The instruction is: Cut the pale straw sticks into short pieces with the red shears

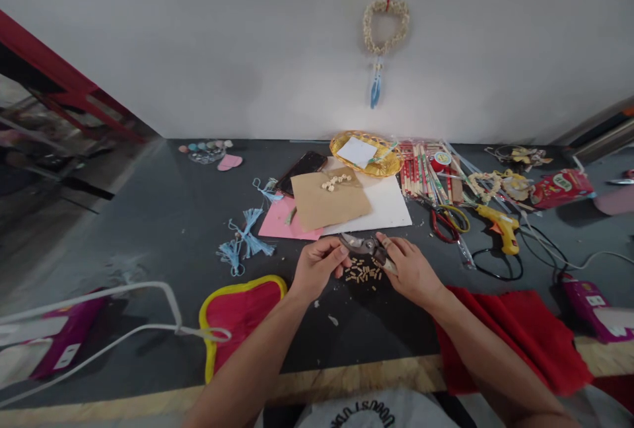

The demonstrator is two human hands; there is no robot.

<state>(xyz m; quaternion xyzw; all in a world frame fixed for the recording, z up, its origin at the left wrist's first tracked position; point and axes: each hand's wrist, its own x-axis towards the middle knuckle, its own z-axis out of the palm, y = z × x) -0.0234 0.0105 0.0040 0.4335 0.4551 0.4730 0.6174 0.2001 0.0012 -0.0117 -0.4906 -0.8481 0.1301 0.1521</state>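
My right hand (413, 268) is closed around the handles of a pair of pruning shears (370, 246), with the blades pointing left. Close to the blade tips, my left hand (321, 264) is pinched; whatever its fingertips hold is too small to make out. Between and below the hands lies a pile of short, light brown cut pieces (364, 274) on the dark table (347, 329). Just beyond the hands, a brown cardboard sheet (329, 207) carries a small cluster of pale pieces (337, 182).
Blue tassels (252, 230) and a red, yellow-edged cloth (242, 316) lie left. A wicker basket (393, 165), chopsticks (421, 174), red scissors (443, 226) and a yellow glue gun (500, 226) with a cord are right. A heart-shaped ornament (386, 25) hangs on the wall.
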